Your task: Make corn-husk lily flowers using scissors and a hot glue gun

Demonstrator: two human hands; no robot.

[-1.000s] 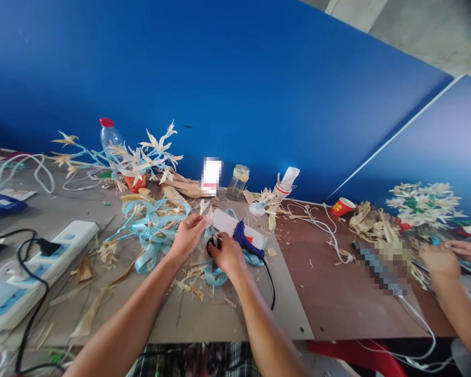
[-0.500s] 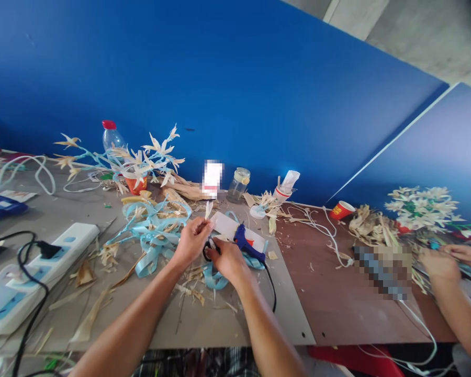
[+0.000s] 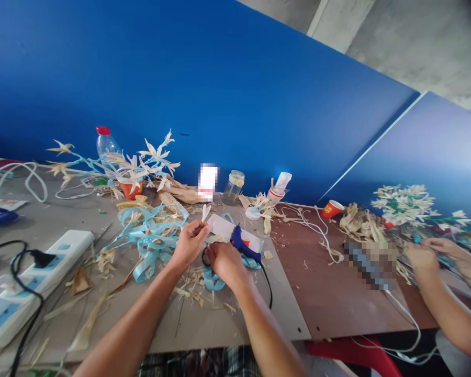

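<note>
Pale petal piece (image 3: pixel 206 212) up at the fingertips, scissors (image 3: pixel 204 257) in close!
The left hand (image 3: pixel 193 240) pinches it tight, the piece poking out just beyond its fingers on the far side; the right hand (image 3: pixel 226 263), just to the right and nearer, curls closed round the black handle, blades mostly hidden, with the blue glue gun (image 3: pixel 241 242) lying right beside.

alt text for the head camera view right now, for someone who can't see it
Two bare hands work over a cluttered table: the left hand pinches a pale petal-like piece, the right hand holds black-handled scissors. Around them lie a blue glue gun and tangled light-blue ribbon. Pale flowers stand before a blue wall.
</note>
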